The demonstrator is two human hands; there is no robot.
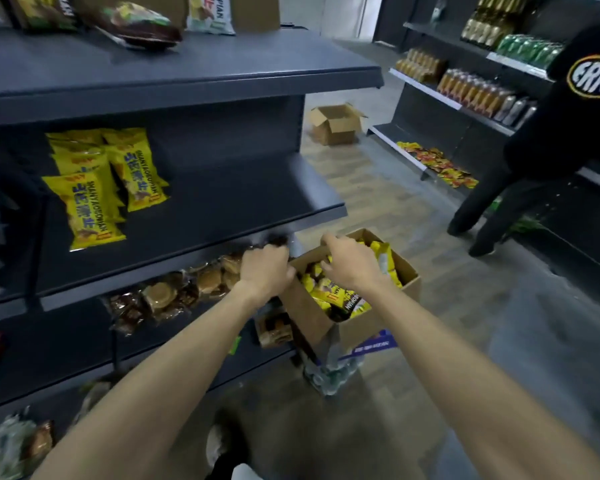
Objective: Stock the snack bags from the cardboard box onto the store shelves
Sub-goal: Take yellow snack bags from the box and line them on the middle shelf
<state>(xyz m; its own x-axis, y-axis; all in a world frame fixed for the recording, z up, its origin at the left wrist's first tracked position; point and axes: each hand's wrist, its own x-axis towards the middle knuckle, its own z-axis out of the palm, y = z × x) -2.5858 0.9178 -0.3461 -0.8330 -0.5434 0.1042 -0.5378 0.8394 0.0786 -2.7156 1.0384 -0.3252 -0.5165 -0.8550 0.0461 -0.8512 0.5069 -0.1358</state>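
Two bare arms reach toward one o'clock, where the dark shelves (174, 202) end. On the middle shelf, at ten o'clock, yellow snack bags (97, 188) lie stacked. An open cardboard box (364, 327) just beyond the shelf end holds more yellow bags (340, 296). The left hand (265, 271) is curled over the box's near-left rim; the right hand (352, 261) reaches in with bent fingers, whether gripping a bag I cannot tell.

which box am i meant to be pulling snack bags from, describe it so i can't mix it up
Start at the dark shelf unit on the left and follow it to its near end. The cardboard box there is full of yellow snack bags, unlike the open box down the aisle.
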